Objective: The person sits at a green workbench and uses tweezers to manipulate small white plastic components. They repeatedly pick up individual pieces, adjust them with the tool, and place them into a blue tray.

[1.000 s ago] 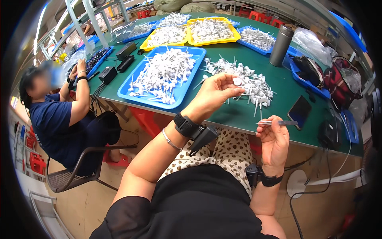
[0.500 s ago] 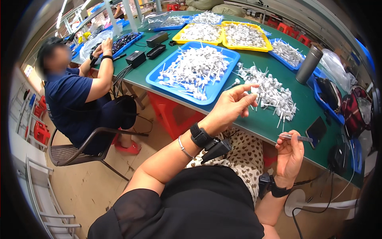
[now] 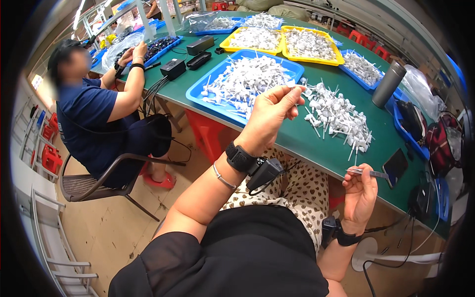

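My left hand (image 3: pixel 272 111) is raised over the near edge of the blue tray (image 3: pixel 194 92), thumb and fingers pinched on a small white plastic part (image 3: pixel 291 84). That tray is heaped with white stemmed plastic parts (image 3: pixel 247 79). To its right, a loose pile of similar parts (image 3: pixel 341 116) lies directly on the green table (image 3: pixel 316 151). At the table's near edge, my right hand (image 3: pixel 360 195) is closed on metal tweezers (image 3: pixel 374 173), which lie sideways across the fingers.
Behind stand two yellow trays (image 3: pixel 341 58) of white parts and another blue tray (image 3: pixel 346 73). A grey bottle (image 3: pixel 389 84), a phone (image 3: pixel 396 167) and a bag (image 3: pixel 442 136) are at the right. A co-worker (image 3: pixel 94 106) sits at the left, near black boxes (image 3: pixel 173 69).
My left hand has moved left and slightly up, from beside the loose pile to over the blue tray's edge, with the white part. My right hand with the tweezers has barely moved.
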`<state>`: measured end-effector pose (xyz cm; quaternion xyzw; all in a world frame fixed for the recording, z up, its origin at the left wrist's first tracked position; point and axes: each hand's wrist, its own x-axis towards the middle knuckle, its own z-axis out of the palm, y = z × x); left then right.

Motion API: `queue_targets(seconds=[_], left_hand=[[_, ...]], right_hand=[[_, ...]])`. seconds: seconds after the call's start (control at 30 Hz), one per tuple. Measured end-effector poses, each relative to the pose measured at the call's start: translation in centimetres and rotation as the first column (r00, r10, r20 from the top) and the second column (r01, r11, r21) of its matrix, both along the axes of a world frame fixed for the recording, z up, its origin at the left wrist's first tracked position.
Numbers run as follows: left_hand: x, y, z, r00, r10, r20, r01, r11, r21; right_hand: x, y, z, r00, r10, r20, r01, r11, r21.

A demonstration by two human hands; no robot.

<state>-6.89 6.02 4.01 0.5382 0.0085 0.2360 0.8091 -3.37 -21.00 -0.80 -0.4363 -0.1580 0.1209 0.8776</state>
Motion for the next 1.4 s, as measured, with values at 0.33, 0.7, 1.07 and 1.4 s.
queue_targets(seconds=[0.33, 0.7, 1.07, 1.4], left_hand=[[2.5, -1.5, 1.2, 0.998, -0.063, -0.002, 0.063, 0.994, 0.093], [5.9, -2.0, -1.1, 0.993, -0.063, -0.097, 0.072, 0.993, 0.096], [4.5, -3.8, -1.7, 0.970, -0.131, -0.206, 0.178, 0.957, 0.229], [3.8, -5.7, -2.2, 0.946, -0.225, -0.231, 0.277, 0.934, 0.225]], right_hand=[[0.0, 0.1, 0.3, 1.000, -0.001, -0.009, 0.001, 1.000, -0.001], [0.3, -0.1, 0.3, 1.000, 0.002, -0.019, -0.002, 1.000, 0.022], [0.5, 0.0, 0.0, 1.000, 0.027, -0.004, -0.027, 1.000, 0.014], [0.9, -0.7, 0.3, 1.000, -0.013, -0.020, 0.014, 0.998, 0.059]])
